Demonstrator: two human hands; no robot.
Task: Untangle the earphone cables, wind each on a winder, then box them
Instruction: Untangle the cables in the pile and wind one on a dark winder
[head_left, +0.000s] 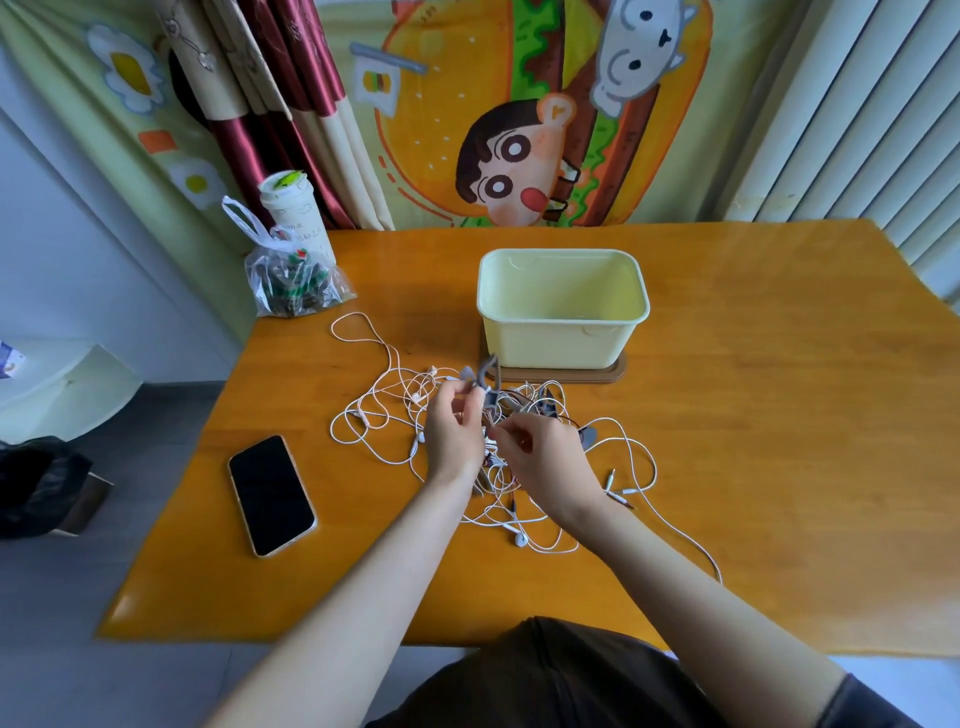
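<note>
Currently, 1 view only, from the head camera.

The cables (535, 397) lie in 1 white tangle on the table (779, 415), just in front of the box (556, 343). Loose loops trail left and right of it. An earbud (520, 540) and 2 plugs (618, 491) lie at its near edge.

The left hand (452, 431) has its fingers curled and pinches a grey winder (485, 371), raised just above the tangle. Judgement: it is lifted to pull it free of the strands caught round it. The right hand (545, 457) pinches a strand between thumb and forefinger at the middle of the tangle, probably to steady or draw off that strand. A second grey piece (589, 436), seemingly another winder, lies in the cables beside the right hand.

The box stands open on a brown lid (561, 375), and nothing shows inside it. Judgement: it is set close so wound cables go straight in.

A phone (271, 496) lies face up, left of the tangle. A bag (291, 280) and a cup (291, 208) stand at the far left corner.

Status: untangling in hand, and no cable wound or boxed yet.
</note>
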